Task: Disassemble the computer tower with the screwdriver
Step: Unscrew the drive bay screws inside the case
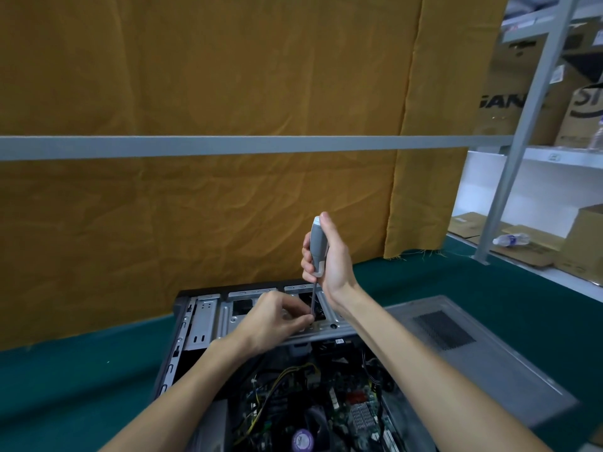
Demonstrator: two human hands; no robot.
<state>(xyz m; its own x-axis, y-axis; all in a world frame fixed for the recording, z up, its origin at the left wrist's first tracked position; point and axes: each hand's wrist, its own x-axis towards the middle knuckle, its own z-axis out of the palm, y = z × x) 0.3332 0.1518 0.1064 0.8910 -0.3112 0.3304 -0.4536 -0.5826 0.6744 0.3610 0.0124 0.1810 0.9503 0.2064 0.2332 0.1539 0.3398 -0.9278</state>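
Observation:
An open computer tower (pixel 202 324) lies on its side on the green table, its motherboard (pixel 326 409) and cables exposed. My right hand (pixel 329 256) grips the grey handle of a screwdriver (pixel 317 246) held upright, its shaft running down to the metal drive bay frame (pixel 228 314). My left hand (pixel 270 318) pinches the lower end of the shaft near the tip, right over the frame. The tip itself is hidden behind my fingers.
The removed grey side panel (pixel 456 353) lies to the right of the tower. A yellow cloth (pixel 195 207) hangs behind the table. Shelves at right hold cardboard boxes (pixel 509 102) and a plastic bottle (pixel 510 239).

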